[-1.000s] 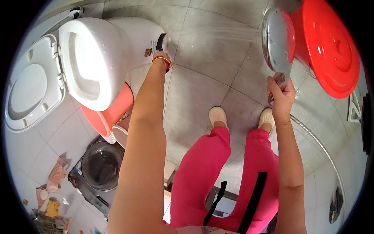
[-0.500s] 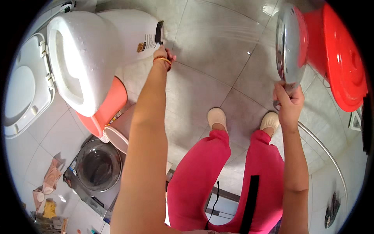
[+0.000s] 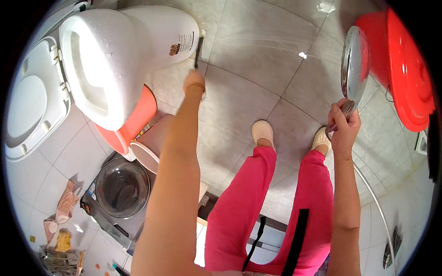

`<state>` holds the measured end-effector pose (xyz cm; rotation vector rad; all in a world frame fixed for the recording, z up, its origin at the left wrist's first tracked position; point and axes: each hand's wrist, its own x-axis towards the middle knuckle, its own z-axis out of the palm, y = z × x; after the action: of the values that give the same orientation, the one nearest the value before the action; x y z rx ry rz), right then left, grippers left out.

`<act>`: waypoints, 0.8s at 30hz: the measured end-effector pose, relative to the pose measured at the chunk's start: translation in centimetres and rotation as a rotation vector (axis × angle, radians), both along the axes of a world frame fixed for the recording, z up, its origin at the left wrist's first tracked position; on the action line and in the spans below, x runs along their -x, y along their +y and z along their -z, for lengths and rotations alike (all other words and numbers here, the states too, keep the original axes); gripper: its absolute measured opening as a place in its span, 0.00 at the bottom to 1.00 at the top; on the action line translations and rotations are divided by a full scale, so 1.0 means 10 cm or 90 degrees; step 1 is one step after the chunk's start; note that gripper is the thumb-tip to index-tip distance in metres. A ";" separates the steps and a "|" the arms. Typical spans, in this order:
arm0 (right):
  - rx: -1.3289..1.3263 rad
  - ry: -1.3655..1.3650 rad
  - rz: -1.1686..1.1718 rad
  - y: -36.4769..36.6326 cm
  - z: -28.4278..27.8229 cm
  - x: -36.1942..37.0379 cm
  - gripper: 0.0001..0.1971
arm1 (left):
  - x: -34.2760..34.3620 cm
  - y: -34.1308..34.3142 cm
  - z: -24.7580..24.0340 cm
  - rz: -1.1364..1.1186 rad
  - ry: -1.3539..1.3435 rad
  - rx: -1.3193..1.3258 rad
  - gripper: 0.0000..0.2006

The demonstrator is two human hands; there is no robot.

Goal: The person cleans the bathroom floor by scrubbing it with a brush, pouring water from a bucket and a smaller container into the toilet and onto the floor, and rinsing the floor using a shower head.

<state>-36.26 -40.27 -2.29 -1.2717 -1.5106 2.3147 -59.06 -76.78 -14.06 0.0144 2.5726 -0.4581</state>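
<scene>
White toilet [image 3: 120, 46], upper left. At right, chrome shower head [image 3: 353, 62], probably slippery; fingers of the right hand [image 3: 344, 122] circle its handle [image 3: 348, 109], the surest hold. By the toilet: slim dark tool [image 3: 199, 51], likely light, gripped in the left hand [image 3: 194, 82].

Slim black tool [image 3: 199, 51]: lower end hidden inside left grip [image 3: 194, 83], kind uncertain. Round chrome shower head [image 3: 354, 64]: spray face turned from view; right grip [image 3: 343, 123] covers part of handle [image 3: 348, 107]. Silvery metal hose [image 3: 375, 197]: stretch lost behind right forearm [image 3: 346, 198]. Red plastic bucket [image 3: 405, 69]: partly masked by shower head. Print [image 3: 185, 43] on white ceramic toilet [image 3: 124, 60]: too small to read.
</scene>
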 end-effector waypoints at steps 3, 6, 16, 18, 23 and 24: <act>-0.025 -0.047 -0.016 -0.01 0.15 -0.13 0.05 | -0.98 -0.43 0.36 -0.028 -0.084 0.008 0.13; -0.052 -0.114 -0.019 0.04 0.34 -0.34 0.05 | -1.52 -0.03 0.42 -0.306 -0.045 -0.089 0.16; -0.029 -0.078 -0.034 0.05 0.49 -0.29 0.05 | -0.57 0.20 0.43 -0.054 -0.146 -0.107 0.22; -0.006 -0.049 -0.011 -0.05 0.46 -0.22 0.05 | -1.00 -0.79 0.33 0.037 -0.104 -0.060 0.20; 0.000 -0.112 -0.046 0.05 0.49 -0.35 0.04 | -0.89 -0.29 0.41 0.023 -0.268 -0.044 0.20; 0.010 -0.090 -0.038 0.01 0.51 -0.28 0.04 | -0.44 -0.14 0.49 0.107 -0.207 -0.078 0.25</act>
<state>-33.49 -40.17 -7.40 -1.4427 -1.5959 2.3211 -54.63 -78.23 -18.97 0.3248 2.2821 -0.3271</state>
